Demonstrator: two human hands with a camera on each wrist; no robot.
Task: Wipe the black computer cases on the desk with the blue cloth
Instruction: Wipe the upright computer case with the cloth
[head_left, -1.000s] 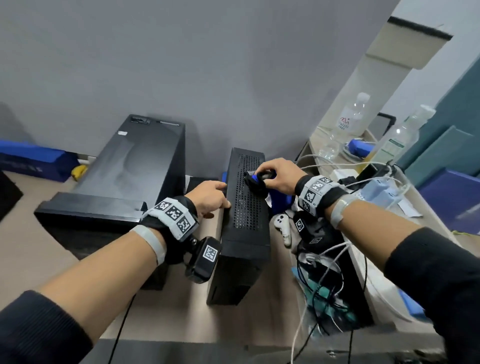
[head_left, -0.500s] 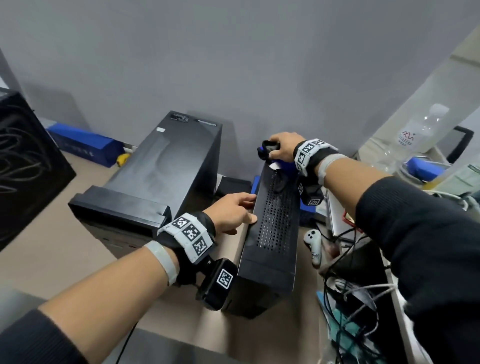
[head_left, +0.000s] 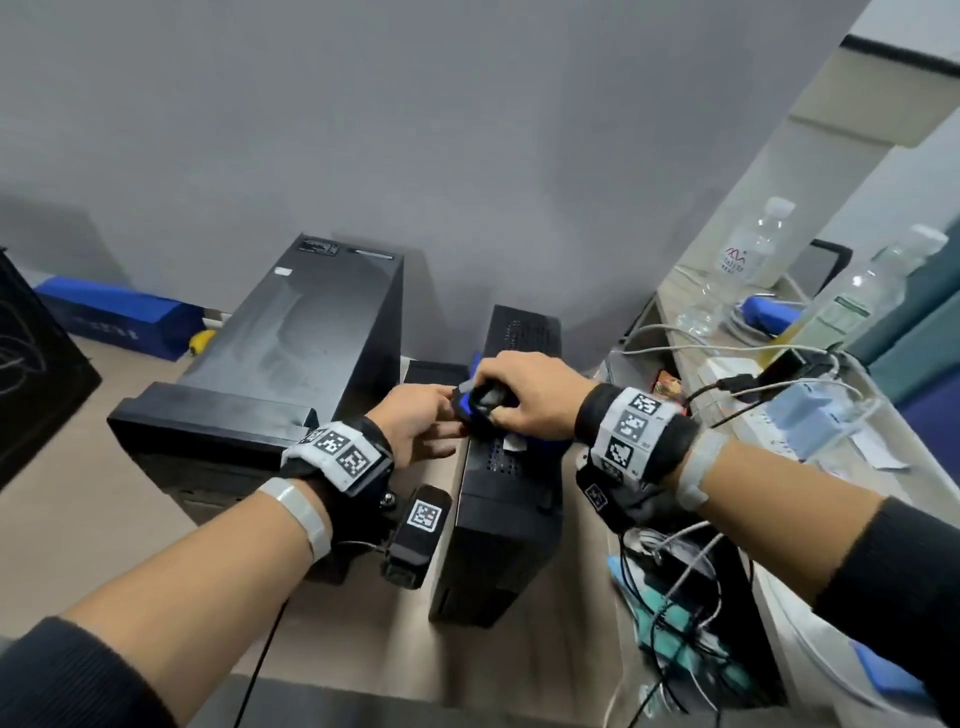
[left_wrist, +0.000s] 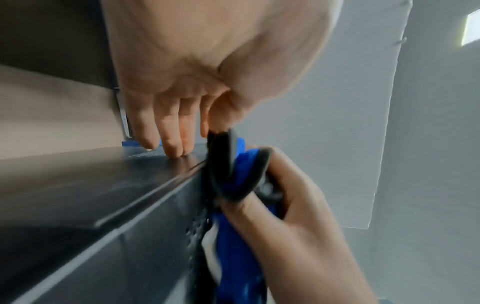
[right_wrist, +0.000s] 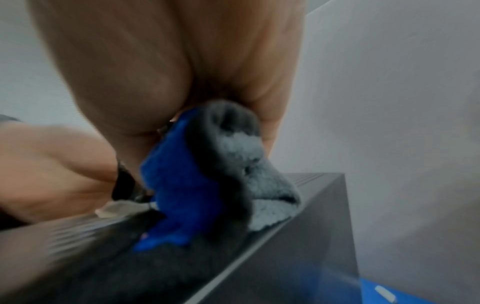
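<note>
Two black computer cases lie on the desk: a large case (head_left: 291, 353) on the left and a slim vented case (head_left: 498, 530) (left_wrist: 103, 185) (right_wrist: 285, 246) in the middle. My right hand (head_left: 530, 395) (left_wrist: 298, 216) (right_wrist: 155, 61) grips the bunched blue cloth (head_left: 480, 402) (left_wrist: 241, 164) (right_wrist: 187, 185), blue with grey and dark parts, and holds it on the slim case's top near its middle. My left hand (head_left: 415, 421) (left_wrist: 171, 131) (right_wrist: 52, 164) is just left of the cloth. Three of its fingers rest straight on the slim case, while thumb and forefinger pinch the cloth's dark hem.
A grey wall stands close behind the cases. To the right are tangled cables (head_left: 675, 597), a white power strip (head_left: 727, 374) and two clear bottles (head_left: 748, 260) (head_left: 852, 301) on a ledge. A blue box (head_left: 119, 317) lies back left, beside a black object (head_left: 31, 364) at the left edge.
My right hand has pulled the cloth from the slim case's far end back toward me to its middle. My left hand has moved from the case's side up to the cloth.
</note>
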